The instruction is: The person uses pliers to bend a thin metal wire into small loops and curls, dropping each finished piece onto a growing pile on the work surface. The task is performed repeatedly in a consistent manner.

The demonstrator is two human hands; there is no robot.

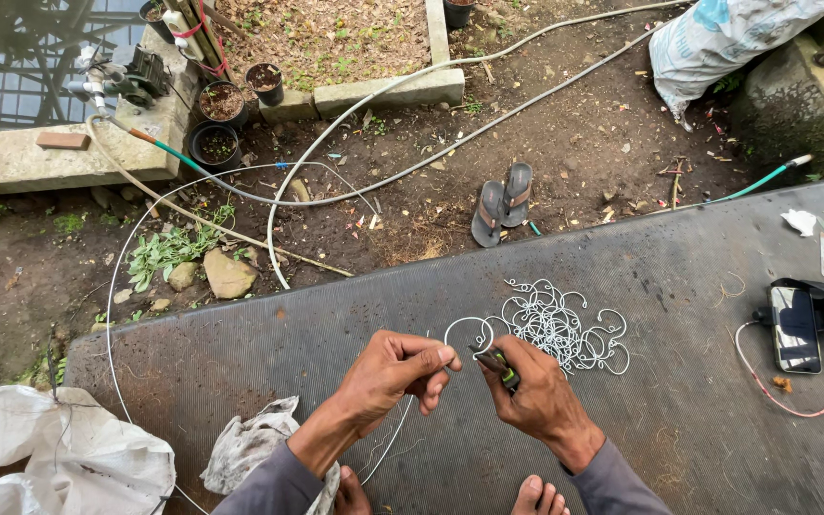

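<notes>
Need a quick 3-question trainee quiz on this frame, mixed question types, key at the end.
1. True or false: the right hand holds a green-handled tool.
2. What does the left hand pinch? A) rope B) wire C) cloth
3. What lies just right of the hands on the grey mat?

Key: 1 true. 2 B. 3 a pile of bent wire hooks.
</notes>
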